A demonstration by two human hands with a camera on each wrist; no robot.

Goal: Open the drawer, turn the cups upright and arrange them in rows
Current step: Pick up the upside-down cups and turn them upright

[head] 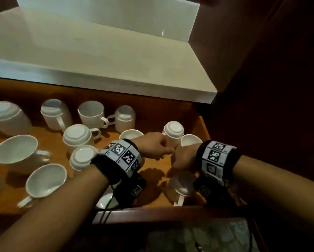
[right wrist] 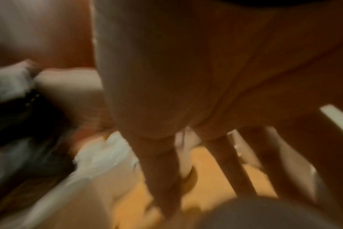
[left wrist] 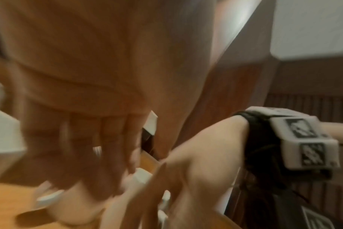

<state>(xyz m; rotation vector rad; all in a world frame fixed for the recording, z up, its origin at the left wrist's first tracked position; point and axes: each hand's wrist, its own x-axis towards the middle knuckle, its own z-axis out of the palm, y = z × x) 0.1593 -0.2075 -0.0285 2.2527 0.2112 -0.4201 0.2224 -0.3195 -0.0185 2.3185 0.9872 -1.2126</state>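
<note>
Several white cups lie in the open wooden drawer, some upright, some upside-down. My left hand reaches to the right part of the drawer, its curled fingers right in front of an upside-down cup. The blur hides whether they hold it; a white cup part shows at the fingertips. My right hand hovers beside it, touching the left hand, fingers straight and spread over the drawer floor. An upright cup stands just behind it. Another cup lies under my right wrist.
A pale countertop overhangs the drawer's back. Upright cups and upside-down cups crowd the left and middle. A tilted cup is near the front left. Dark wood cabinet stands at the right.
</note>
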